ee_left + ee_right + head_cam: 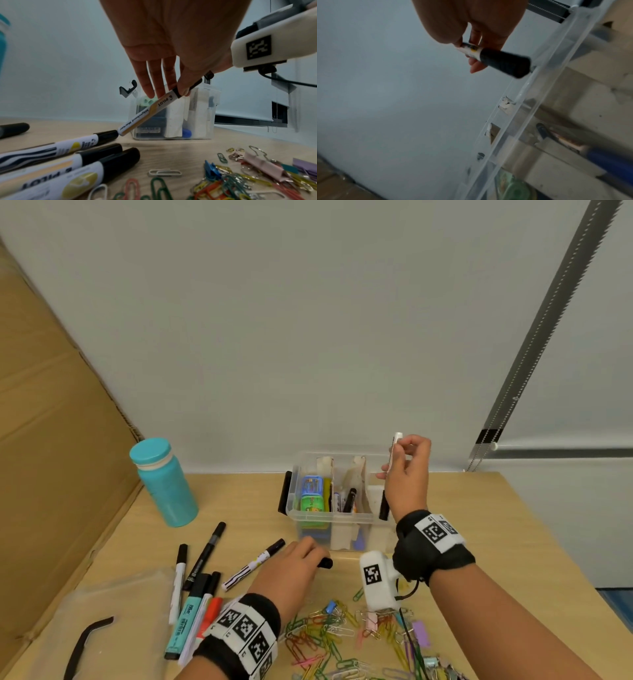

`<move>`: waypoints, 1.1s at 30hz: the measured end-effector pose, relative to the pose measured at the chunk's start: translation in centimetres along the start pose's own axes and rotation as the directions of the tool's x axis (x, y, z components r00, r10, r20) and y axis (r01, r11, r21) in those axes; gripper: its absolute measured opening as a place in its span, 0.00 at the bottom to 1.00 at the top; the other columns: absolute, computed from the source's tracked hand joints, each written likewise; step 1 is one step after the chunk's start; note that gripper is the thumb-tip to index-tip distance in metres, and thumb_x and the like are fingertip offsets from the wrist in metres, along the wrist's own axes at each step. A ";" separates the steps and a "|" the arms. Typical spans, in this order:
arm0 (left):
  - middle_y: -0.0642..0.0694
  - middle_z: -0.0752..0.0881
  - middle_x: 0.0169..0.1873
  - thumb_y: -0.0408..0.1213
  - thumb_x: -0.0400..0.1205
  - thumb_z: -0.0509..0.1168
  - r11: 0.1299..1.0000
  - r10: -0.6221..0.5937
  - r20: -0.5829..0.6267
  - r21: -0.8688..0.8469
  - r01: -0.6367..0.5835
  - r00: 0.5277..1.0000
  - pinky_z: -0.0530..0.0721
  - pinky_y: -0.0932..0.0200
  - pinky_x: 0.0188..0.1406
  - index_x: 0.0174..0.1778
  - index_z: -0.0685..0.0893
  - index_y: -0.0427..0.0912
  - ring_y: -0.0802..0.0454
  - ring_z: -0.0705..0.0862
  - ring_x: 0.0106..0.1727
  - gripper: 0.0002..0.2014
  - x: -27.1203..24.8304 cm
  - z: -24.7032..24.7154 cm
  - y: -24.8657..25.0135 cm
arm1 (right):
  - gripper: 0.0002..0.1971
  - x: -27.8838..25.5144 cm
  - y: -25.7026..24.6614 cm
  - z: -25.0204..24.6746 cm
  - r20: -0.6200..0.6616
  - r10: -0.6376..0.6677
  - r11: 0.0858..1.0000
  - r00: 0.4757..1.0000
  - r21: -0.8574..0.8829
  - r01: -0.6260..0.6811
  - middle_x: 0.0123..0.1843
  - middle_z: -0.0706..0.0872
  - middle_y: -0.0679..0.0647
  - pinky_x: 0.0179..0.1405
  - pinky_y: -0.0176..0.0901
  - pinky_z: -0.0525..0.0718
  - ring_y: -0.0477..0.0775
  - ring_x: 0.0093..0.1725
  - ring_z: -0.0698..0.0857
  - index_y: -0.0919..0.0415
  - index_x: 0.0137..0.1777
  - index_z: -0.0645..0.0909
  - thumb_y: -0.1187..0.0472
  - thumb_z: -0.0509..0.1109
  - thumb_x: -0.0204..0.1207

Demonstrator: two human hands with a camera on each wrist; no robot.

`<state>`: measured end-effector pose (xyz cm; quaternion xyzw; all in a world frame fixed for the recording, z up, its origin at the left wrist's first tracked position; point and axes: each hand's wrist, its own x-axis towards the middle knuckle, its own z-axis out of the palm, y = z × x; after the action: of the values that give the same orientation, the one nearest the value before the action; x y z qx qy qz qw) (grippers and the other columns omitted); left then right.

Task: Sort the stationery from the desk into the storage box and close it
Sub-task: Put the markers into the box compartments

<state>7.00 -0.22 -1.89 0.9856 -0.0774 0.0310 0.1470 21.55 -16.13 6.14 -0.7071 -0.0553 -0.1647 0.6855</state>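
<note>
l hand [291, 568] pinches marker [150, 111]; r hand [407, 470] pinches marker over box [329, 518]; bottle [162, 482] left.

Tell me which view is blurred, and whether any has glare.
Right wrist: motion-blurred and dim, marker and box rim smeared. Left wrist: marker label readable, edges stretched by the lens. Head: sharp, evenly lit, no strong glare.

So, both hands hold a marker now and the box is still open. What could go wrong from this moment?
1. The right hand pinches its marker upright right at the storage box rim; if released off line, it may hit the rim and fall outside.
2. The left hand holds its marker only near the cap, tail low beside the markers on the desk, so it could slip or knock them.
3. The markers in the box stand tall; the lid may not shut.
</note>
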 end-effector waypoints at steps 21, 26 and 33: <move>0.58 0.71 0.63 0.34 0.85 0.57 0.996 0.059 0.030 -0.068 -0.057 0.998 0.79 0.59 0.58 0.68 0.72 0.57 0.58 0.74 0.62 0.17 -1.6 -2.8 1.3 | 0.20 -1.8 1.9 -1.4 0.386 0.001 0.795 0.923 -0.559 0.233 0.81 0.64 0.49 0.74 0.34 0.62 0.46 0.79 0.64 0.56 0.75 0.69 0.65 0.56 0.83; 0.58 0.75 0.60 0.43 0.86 0.50 0.954 0.248 -0.138 -0.137 -0.266 0.959 0.83 0.63 0.52 0.65 0.74 0.55 0.61 0.77 0.57 0.14 -1.2 -9.2 5.9 | 0.28 -3.9 5.9 -5.2 0.322 0.012 0.578 0.947 -0.775 0.256 0.85 0.56 0.57 0.83 0.49 0.57 0.54 0.84 0.55 0.60 0.83 0.55 0.54 0.52 0.85; 0.52 0.80 0.62 0.26 0.76 0.68 0.925 0.355 -0.105 0.183 -0.333 0.929 0.80 0.68 0.46 0.66 0.78 0.49 0.53 0.84 0.53 0.23 6.6 -9.9 4.8 | 0.29 -4.6 6.8 -4.9 0.305 0.025 0.601 0.952 -0.766 0.229 0.86 0.51 0.59 0.83 0.46 0.57 0.53 0.85 0.52 0.66 0.84 0.51 0.54 0.47 0.86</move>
<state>12.35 -2.84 9.48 0.9608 -0.2365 0.1297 0.0635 18.51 -20.68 -1.68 -0.9484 -0.1150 -0.1081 0.2748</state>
